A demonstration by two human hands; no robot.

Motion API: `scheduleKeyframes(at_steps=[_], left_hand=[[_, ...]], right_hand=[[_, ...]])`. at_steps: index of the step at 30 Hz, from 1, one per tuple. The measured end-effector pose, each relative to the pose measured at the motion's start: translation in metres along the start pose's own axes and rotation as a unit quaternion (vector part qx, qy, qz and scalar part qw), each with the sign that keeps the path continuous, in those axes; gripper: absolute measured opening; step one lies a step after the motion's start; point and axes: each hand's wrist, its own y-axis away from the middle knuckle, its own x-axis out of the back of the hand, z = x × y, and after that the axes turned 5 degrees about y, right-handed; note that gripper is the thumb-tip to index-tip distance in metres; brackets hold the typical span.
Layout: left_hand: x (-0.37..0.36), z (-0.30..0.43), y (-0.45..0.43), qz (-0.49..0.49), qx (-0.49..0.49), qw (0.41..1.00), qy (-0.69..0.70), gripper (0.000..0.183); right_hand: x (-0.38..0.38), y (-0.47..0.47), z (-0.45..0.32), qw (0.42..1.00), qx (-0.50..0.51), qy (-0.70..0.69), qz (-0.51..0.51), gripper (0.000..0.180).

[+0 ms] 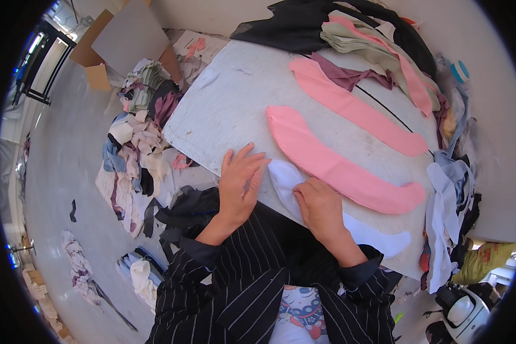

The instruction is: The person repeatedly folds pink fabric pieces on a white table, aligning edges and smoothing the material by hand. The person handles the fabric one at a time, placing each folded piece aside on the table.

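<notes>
On a pale work table point(236, 99) lie two long curved pink fabric pieces, one farther away point(352, 107) and one nearer stack point(339, 167) with layered edges. A curved white fabric piece point(382, 234) lies along the table's near edge, just below the nearer pink one. My right hand point(322, 206) pinches the white fabric with thumb and fingertips near its middle. My left hand point(242, 182) is beside the white fabric's left end, fingers apart, with nothing in it.
Black fabric point(279, 28) and a stack of grey-green pieces point(357, 41) lie at the table's far side, near a mauve strip point(348, 75). White strips point(440, 223) hang at the right edge. Left of the table are heaped scraps point(131, 150) and an open cardboard box point(99, 34).
</notes>
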Motion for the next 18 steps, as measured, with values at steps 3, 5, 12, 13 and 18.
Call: scheduleKeyframes(at_steps=[3,5,12,13,18], left_hand=[[-0.011,0.008,0.001,-0.043,-0.041,0.993,-0.104,0.038],[-0.018,0.012,0.001,-0.063,-0.038,0.984,-0.163,0.050],[-0.022,0.011,0.001,-0.097,-0.025,0.970,-0.223,0.062],[-0.022,0.011,0.002,-0.099,-0.023,0.970,-0.220,0.062],[-0.022,0.015,0.000,-0.019,-0.029,0.985,-0.171,0.049]], right_hand=[[0.001,-0.001,0.004,1.000,-0.006,-0.026,-0.005,0.003],[0.003,0.000,0.005,0.998,-0.022,-0.053,-0.004,0.004],[0.019,0.012,0.009,0.972,-0.126,-0.192,0.047,0.005],[0.023,0.014,0.010,0.966,-0.138,-0.212,0.055,0.006],[0.029,0.021,0.015,0.966,-0.099,-0.211,0.111,0.007]])
